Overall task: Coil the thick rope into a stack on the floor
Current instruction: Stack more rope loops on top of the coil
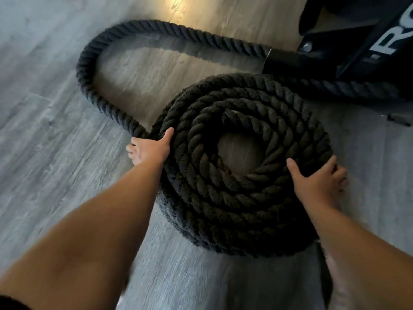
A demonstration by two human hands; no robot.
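Note:
A thick black twisted rope lies in a round coiled stack (225, 193) on the grey wooden floor, with a bare hole in its middle. A loose length of rope (93, 70) arcs from the stack's left side up and round to a smooth black end sleeve (281, 60) at the upper right. My left hand (149, 148) rests against the stack's left outer edge where the loose length joins, thumb on top. My right hand (319, 180) is spread over the stack's right rim, fingers down its outer side.
Black gym equipment with white lettering (384, 39) stands at the upper right, and another stretch of rope (348, 87) runs along the floor beneath it. Grey plank floor (55, 153) lies open to the left and in front. A warm light patch marks the far floor.

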